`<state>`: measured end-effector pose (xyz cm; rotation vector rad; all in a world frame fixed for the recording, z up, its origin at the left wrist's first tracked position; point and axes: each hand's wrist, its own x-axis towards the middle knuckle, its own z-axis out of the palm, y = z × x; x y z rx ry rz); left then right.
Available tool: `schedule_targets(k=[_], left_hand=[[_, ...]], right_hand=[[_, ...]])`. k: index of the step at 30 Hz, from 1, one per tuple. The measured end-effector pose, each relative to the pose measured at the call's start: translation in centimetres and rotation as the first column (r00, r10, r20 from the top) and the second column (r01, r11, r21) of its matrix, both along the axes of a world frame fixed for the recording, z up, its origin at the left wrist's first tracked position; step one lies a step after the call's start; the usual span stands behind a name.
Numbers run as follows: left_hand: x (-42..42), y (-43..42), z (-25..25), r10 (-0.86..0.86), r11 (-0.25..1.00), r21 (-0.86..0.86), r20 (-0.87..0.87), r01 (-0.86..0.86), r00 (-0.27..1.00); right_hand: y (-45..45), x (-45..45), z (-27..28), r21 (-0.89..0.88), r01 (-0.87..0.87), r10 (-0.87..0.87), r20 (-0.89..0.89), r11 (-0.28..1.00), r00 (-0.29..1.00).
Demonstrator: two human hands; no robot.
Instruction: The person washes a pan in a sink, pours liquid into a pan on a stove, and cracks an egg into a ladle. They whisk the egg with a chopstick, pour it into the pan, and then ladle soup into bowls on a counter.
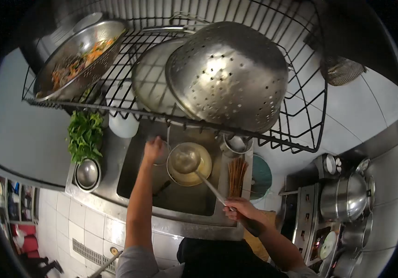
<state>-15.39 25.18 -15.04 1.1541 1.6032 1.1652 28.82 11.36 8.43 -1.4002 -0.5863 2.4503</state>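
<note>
My right hand (238,209) is closed round the handle of a metal ladle (212,186) at the sink's right front edge. The ladle's round scoop lies over a pale yellow bowl (202,175) inside the steel sink (180,200). My left hand (154,148) is over the left part of the sink, blurred, with its fingers curled. Whatever it grips is hidden. Close beside it a thin pale hose (168,134) hangs down towards the sink.
Overhead, a black wire rack (301,136) carries a large metal colander (236,74) and another colander with shredded vegetables (85,60). Leafy greens (85,136) and metal bowls (87,175) stand left. A bamboo brush (238,177) and a metal pot (234,146) sit right.
</note>
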Motion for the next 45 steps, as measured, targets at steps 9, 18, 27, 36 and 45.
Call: schedule_targets(k=[9,18,27,36,45], left_hand=[[2.1,9.1,12.1,0.120,0.989,0.012,0.536,-0.149,0.836],[0.1,10.6,12.9,0.068,0.996,0.019,0.502,-0.089,0.862],[-7.1,6.1,7.7,-0.085,0.932,0.358,0.069,0.055,0.994],[-12.3,0.7,16.9,0.561,0.759,0.570,-0.326,-0.315,0.761],[-14.0,0.3,15.5,0.672,0.720,0.539,-0.386,-0.437,0.632]], right_hand=[[0.8,-8.3,-6.7,-0.160,0.072,-0.106,-0.216,0.984,0.971],[-0.2,-8.6,-7.7,-0.148,0.141,-0.176,-0.264,0.979,0.948],[-0.3,-8.5,-7.8,-0.031,0.044,-0.047,-0.101,0.999,0.994],[0.3,-7.8,-7.2,0.158,-0.117,0.102,0.097,0.980,0.990],[-0.6,-5.6,-10.5,0.577,-0.805,-0.186,0.813,0.139,0.551]])
